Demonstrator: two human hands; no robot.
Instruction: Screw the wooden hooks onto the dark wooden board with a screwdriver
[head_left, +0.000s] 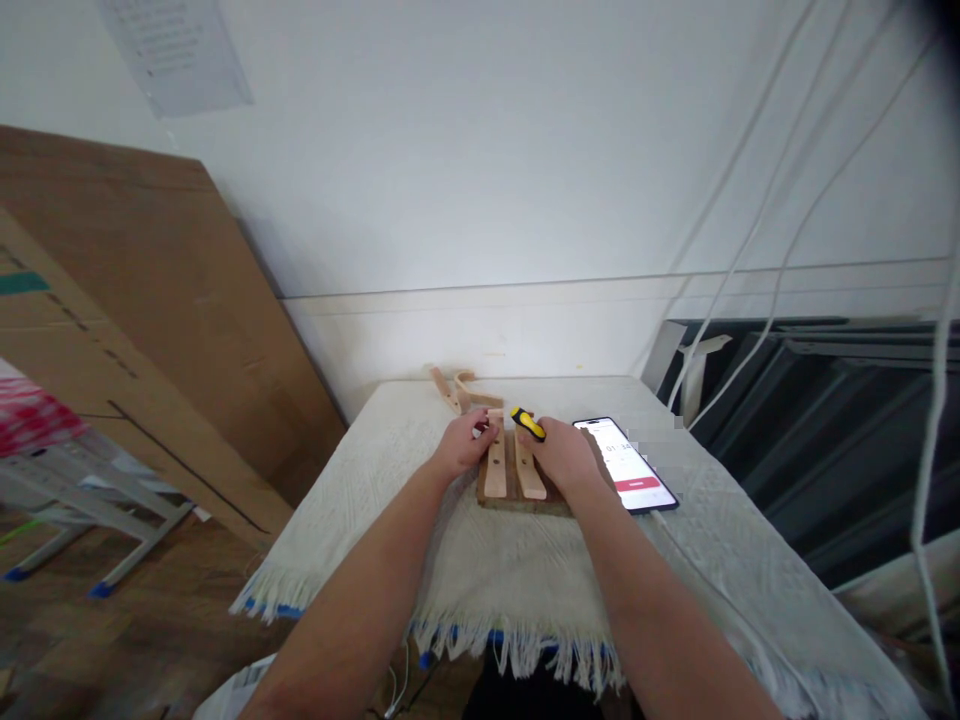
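A brown wooden board [540,504] lies on the cloth-covered table, with two light wooden pieces on it. Each has a dark round spot, like a hole or screw head, partway along. At the upper end of the left wooden piece [495,475], the fingers of my left hand [463,445] are closed on it. My right hand [568,453] grips a tool with a yellow and black handle [528,424]; its working end is not clear to see. That hand is over the right wooden piece [532,483] and hides part of it and of the board.
More curved wooden pieces [459,390] lie at the table's back edge, by the wall. A phone [637,478] with a lit timer screen is right of the board. A large cardboard box [165,330] leans at left; white cables [757,220] hang at right. The tablecloth [375,490] has a fringed front edge.
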